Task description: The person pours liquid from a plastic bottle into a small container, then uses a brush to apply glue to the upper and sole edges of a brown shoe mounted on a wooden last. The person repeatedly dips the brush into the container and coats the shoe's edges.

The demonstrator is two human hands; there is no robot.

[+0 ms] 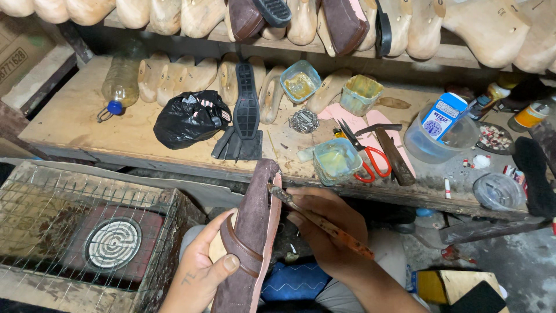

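Observation:
My left hand (204, 268) grips a brown suede sandal upper (253, 232) mounted on a wooden last, held upright on its edge with the thumb across its strap. My right hand (327, 229) holds a thin glue-stained brush (321, 222), whose tip touches the sandal's upper edge near the toe. Both hands are low in the middle of the view, in front of the workbench (87, 116).
The bench carries plastic cups of yellow glue (336, 161), red-handled scissors (370, 156), a hammer (391, 148), a black bag (190, 117), a black sole (246, 104), a bottle (120, 81) and wooden lasts (174, 75). A caged electric heater (113, 243) stands at lower left. More lasts hang on the shelf above.

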